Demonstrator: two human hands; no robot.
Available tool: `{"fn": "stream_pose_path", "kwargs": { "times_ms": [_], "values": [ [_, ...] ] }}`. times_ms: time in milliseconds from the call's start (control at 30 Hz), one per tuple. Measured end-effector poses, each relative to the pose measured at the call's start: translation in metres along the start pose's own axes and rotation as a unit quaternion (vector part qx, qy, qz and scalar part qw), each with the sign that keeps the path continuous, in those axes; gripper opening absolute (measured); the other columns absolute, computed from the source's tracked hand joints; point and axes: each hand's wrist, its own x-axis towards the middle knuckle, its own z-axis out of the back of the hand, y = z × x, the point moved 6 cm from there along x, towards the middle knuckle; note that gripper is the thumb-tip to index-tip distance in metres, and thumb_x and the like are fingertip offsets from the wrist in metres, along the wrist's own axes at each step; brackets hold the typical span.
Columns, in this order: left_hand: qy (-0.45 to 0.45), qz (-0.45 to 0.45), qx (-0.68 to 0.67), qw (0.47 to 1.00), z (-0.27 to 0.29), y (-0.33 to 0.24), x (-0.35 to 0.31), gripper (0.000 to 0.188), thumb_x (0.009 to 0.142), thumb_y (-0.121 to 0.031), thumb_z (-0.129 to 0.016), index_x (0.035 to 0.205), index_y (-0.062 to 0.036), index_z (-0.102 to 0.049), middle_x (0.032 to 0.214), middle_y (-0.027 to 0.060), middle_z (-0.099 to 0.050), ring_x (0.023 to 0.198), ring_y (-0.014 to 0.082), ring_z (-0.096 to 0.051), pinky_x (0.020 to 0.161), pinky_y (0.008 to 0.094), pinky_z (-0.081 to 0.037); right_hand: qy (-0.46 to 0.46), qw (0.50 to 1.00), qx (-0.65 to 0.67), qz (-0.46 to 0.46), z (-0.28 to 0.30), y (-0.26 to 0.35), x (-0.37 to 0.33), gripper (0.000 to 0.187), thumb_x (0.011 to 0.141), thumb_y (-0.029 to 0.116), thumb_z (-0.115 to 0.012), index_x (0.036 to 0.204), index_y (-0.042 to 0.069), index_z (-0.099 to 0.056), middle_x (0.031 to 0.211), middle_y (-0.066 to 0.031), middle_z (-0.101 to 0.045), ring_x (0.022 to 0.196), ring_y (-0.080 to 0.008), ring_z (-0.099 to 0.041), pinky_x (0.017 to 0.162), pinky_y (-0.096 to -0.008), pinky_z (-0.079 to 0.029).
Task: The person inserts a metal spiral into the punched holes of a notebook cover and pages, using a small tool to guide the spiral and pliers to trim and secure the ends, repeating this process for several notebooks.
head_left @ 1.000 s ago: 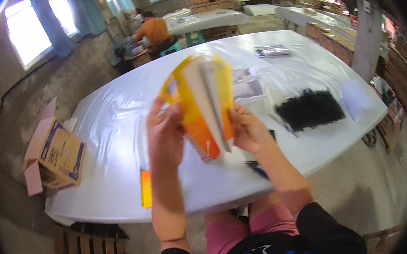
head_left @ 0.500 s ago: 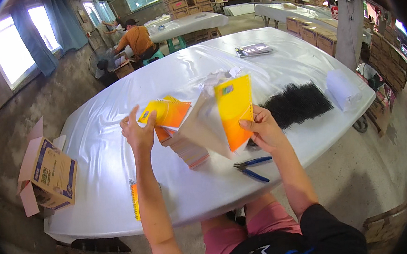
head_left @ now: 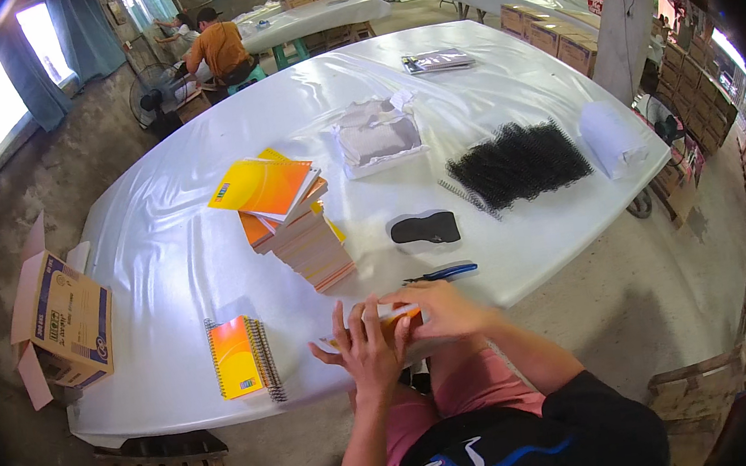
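Observation:
Near the table's front edge, my two hands hold one yellow-orange notebook (head_left: 391, 324) between them, standing on its edge. My left hand (head_left: 368, 348) has its fingers spread along the side, with the thumb against it. From the other side my right hand (head_left: 446, 310) grips the notebook and hides much of it. Just beyond lie blue-handled pliers (head_left: 449, 272), partly covered by the right hand. A tall, leaning stack of unbound notebooks (head_left: 314, 252) stands further off. Left of my hands, a small pile of spiral-bound notebooks (head_left: 239, 354) lies flat.
A black pile of spiral coils (head_left: 519, 165) sits at right, beside a white roll (head_left: 613, 140). A dark flat pad (head_left: 425, 229) and an opened paper packet (head_left: 379, 135) lie mid-table. An open carton (head_left: 67, 321) stands at left. A person (head_left: 219, 50) sits beyond the table.
My right hand has brought the notebook down from above the table toward my body. The left hand has left the stack and joined it on the notebook. The view has shifted slightly.

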Motion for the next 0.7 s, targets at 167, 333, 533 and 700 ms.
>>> {"fn": "stream_pose_path", "kwargs": {
  "times_ms": [167, 333, 533, 700],
  "values": [
    [-0.014, 0.044, -0.019, 0.999, -0.005, 0.002, 0.007, 0.064, 0.056, -0.063, -0.077, 0.088, -0.0110, -0.057, 0.105, 0.0061, -0.050, 0.126, 0.0303, -0.038, 0.099, 0.0727, -0.005, -0.154, 0.978, -0.010, -0.137, 0.103, -0.067, 0.012, 0.056, 0.071, 0.023, -0.077, 0.121, 0.007, -0.058, 0.112, -0.0106, -0.061, 0.106, -0.0273, -0.057, 0.094, -0.0398, -0.043],
    [-0.095, 0.092, -0.046, 0.990, -0.004, -0.010, 0.010, 0.060, 0.052, -0.056, -0.081, 0.081, -0.0110, -0.054, 0.105, 0.0061, -0.049, 0.118, 0.0321, -0.040, 0.098, 0.0707, -0.014, -0.236, 0.793, -0.545, -0.136, 0.140, -0.173, 0.013, 0.052, 0.075, 0.011, -0.065, 0.126, 0.010, -0.053, 0.100, -0.0076, -0.060, 0.090, -0.0303, -0.059, 0.077, -0.0416, -0.049],
    [-0.082, 0.047, -0.050, 0.994, 0.002, 0.000, 0.000, 0.051, 0.051, -0.046, -0.083, 0.078, -0.0141, -0.053, 0.099, 0.0049, -0.051, 0.105, 0.0297, -0.044, 0.093, 0.0576, -0.026, -0.150, 0.838, -0.486, -0.196, 0.146, -0.159, 0.037, 0.050, 0.076, -0.003, -0.054, 0.125, 0.006, -0.051, 0.100, -0.0129, -0.061, 0.091, -0.0307, -0.060, 0.073, -0.0419, -0.053],
    [-0.083, 0.033, -0.060, 0.994, -0.003, 0.003, 0.003, 0.049, 0.053, -0.050, -0.081, 0.076, -0.0165, -0.054, 0.098, 0.0017, -0.052, 0.101, 0.0274, -0.046, 0.093, 0.0585, -0.024, -0.149, 0.807, -0.555, -0.140, 0.158, -0.134, 0.032, 0.045, 0.084, 0.006, -0.050, 0.128, 0.013, -0.052, 0.098, -0.0106, -0.057, 0.097, -0.0286, -0.056, 0.081, -0.0391, -0.047]
  ]
}}
